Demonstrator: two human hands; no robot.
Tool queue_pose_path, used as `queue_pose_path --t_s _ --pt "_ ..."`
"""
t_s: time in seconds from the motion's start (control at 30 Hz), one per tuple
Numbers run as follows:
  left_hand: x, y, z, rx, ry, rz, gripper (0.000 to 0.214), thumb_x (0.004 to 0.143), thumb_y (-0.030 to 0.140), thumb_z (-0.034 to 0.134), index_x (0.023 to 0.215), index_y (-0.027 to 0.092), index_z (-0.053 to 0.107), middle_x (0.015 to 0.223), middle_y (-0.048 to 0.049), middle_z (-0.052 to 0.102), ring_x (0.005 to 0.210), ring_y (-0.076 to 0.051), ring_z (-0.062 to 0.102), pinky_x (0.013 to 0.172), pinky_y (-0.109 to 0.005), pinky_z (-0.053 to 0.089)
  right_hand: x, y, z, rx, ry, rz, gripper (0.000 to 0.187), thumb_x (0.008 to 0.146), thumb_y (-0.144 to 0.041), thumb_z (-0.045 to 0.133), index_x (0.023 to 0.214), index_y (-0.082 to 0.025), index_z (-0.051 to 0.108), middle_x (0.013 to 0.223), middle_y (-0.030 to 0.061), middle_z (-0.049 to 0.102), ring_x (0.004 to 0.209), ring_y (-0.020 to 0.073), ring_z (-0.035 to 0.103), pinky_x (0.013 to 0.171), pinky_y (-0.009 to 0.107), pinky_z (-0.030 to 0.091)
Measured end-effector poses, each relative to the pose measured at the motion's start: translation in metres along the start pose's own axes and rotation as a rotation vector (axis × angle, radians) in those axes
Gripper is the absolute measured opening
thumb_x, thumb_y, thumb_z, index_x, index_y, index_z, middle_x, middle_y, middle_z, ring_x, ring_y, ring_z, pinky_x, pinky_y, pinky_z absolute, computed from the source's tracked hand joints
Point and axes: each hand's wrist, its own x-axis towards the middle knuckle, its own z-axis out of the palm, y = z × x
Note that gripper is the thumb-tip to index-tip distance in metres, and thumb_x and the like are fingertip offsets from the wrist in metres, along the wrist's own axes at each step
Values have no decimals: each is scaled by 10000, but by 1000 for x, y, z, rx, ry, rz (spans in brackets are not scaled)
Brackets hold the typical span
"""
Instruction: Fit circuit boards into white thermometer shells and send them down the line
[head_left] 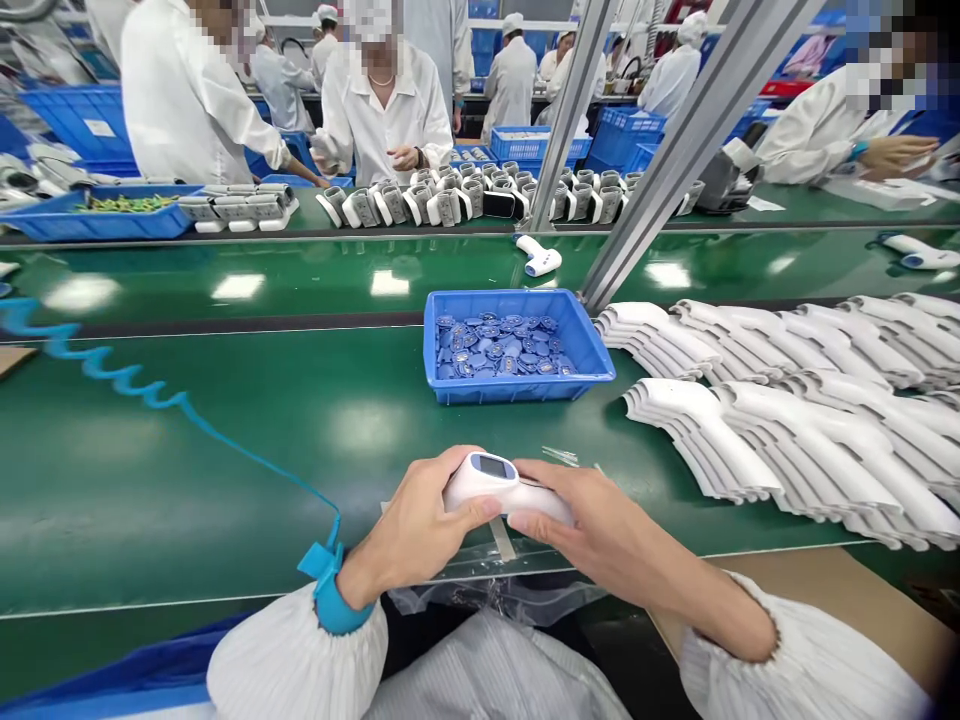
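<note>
A white infrared thermometer (469, 492) with a small dark screen in a blue surround lies sideways between my hands, just above the near edge of the green bench. My left hand (420, 520) grips its head end, thumb along the near side. Around the handle end closes my right hand (577, 515), which covers part of the body. A teal wrist strap (334, 595) with a coiled blue cord circles my left wrist. Beyond my hands stands a blue bin (517, 392) holding many small blue plastic parts (502, 345).
Stacked white shell halves (757, 430) fill the bench at right. The coiled cord (120, 375) stretches across the left. Metal posts (675, 150) rise behind the bin. Another thermometer (538, 256) lies on the green conveyor (315, 270). People in white coats (390, 110) work opposite.
</note>
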Motion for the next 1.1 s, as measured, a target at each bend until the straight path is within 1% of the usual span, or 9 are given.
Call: queue_pose_path --t_s 0.1,0.2,0.3,0.4,0.57,0.77,0.9,1.0,1.1 --pt "-2 0 -1 15 -1 -7 317 885 410 666 1132 214 635 963 -9 679 823 -168 583 714 -257 438 0 0 -1 123 -67 -8 252 979 -416 519 1068 -259 695 867 0 713 753 171 638 596 266 448" --pt "0 2 2 61 30 -38 337 830 485 714 955 183 633 802 10 632 696 -145 533 587 -239 378 12 -13 5 287 113 -64 315 966 -430 536 1196 -243 644 1099 46 708 944 188 654 721 277 505" --pt "3 7 6 -27 73 43 260 795 309 738 984 179 616 899 0 672 772 -154 582 628 -228 421 33 -39 18 206 393 -85 298 943 -470 565 846 -203 656 846 23 684 757 148 610 679 265 455" --pt "4 9 9 -20 69 77 183 774 166 658 952 164 614 908 -16 700 747 -150 594 613 -222 429 52 -57 34 -53 607 -118 466 959 -442 548 569 -199 478 604 -22 520 564 100 448 582 276 335" --pt "0 -3 17 358 101 175 51 750 157 553 711 161 585 590 -16 616 480 -123 486 473 -251 267 58 -52 49 -289 769 -338 470 967 -219 495 508 -191 403 534 -33 410 510 87 346 510 285 244" --pt "6 -2 25 697 128 317 140 662 181 534 767 146 619 655 -79 694 518 -207 595 491 -284 251 50 -47 42 -275 1057 -495 493 898 -91 562 503 -189 284 493 -57 305 484 79 262 472 279 207" --pt "9 10 24 521 155 286 157 705 148 504 813 159 618 727 -55 714 566 -185 620 506 -263 328 46 -49 38 -237 1024 -375 481 937 -192 576 539 -198 305 518 -53 356 505 80 317 506 281 243" --pt "8 8 29 370 69 283 175 756 133 489 871 156 619 739 -36 715 586 -162 630 512 -238 367 44 -48 42 -313 924 -271 471 944 -310 602 552 -198 365 538 -43 413 532 87 371 522 289 256" --pt "7 -1 37 530 101 285 196 727 161 526 898 126 615 730 -80 718 575 -212 637 486 -275 330 43 -45 45 -351 928 -378 487 957 -229 554 520 -195 341 507 -40 378 511 88 347 507 299 236"
